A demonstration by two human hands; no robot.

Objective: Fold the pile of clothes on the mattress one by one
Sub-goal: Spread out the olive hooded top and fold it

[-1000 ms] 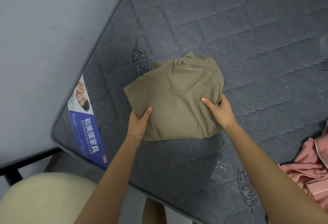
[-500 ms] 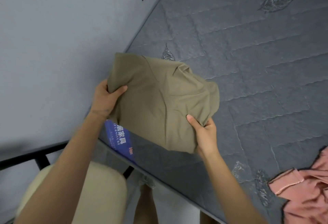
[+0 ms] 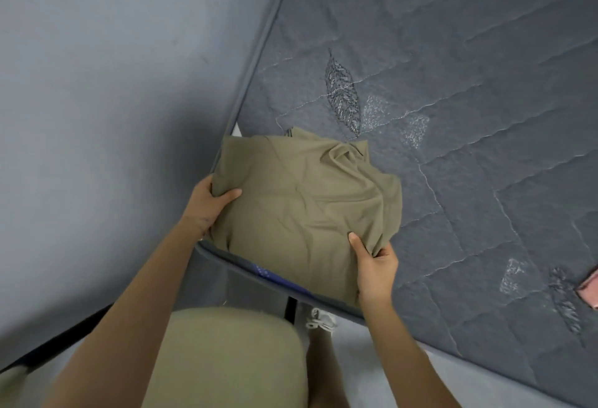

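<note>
Nearest, under the forearms, is a beige padded seat (image 3: pixel 233 359), and a dark bar (image 3: pixel 55 343) runs along the foot of the wall at the lower left. Both arms reach forward from there.

The left hand (image 3: pixel 207 205) grips the left edge of a folded olive garment (image 3: pixel 304 210). Its thumb lies flat on top of the cloth and the fingers are tucked out of sight beneath. The right hand (image 3: pixel 375 265) holds the near right corner, with the thumb pressed on the upper face and the fingers curled round a bunched wad of fabric at the edge.

The garment spans the gap between the two hands as a rough square, smooth in the middle and creased toward its far right corner. It sits at the near left corner of the mattress (image 3: pixel 469 181), and its near part overhangs the near edge. Whether it rests on the mattress or is held just above it cannot be told. A strip of blue label (image 3: pixel 263 271) shows below its near edge.

The mattress is dark grey and quilted, with a stitched leaf (image 3: pixel 343 94) just beyond the garment. A plain grey wall (image 3: pixel 97 100) runs along its left edge. At the right edge of the view, well apart from the hands, lies a scrap of pink cloth (image 3: pixel 590 286).
</note>
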